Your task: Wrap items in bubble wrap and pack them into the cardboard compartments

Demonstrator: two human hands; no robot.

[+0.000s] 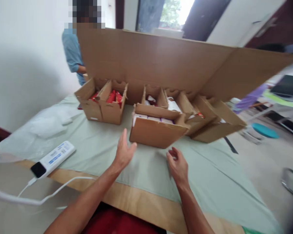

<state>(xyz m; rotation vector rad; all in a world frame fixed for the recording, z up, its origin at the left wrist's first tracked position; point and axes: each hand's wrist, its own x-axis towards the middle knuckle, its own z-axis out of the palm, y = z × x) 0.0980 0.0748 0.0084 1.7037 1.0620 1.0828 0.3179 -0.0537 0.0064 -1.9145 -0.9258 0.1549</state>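
My left hand [125, 151] hovers open above the table, fingers stretched toward the left end of a small open cardboard box [156, 131] holding white packets. My right hand [177, 165] hangs just below the same box's front, fingers loosely curled and apart, with nothing in it. Neither hand touches the box. Behind it stand more open cardboard boxes: one on the left [103, 104] with red packets, others [210, 122] to the right. A large cardboard sheet [161, 61] stands upright behind them all.
A pale green cloth [210, 182] covers the wooden table [136, 198]. A white power strip [52, 158] with its cable lies at the left edge, beside clear plastic wrap [46, 125]. A person in a blue shirt [73, 53] stands behind the cardboard at the far left.
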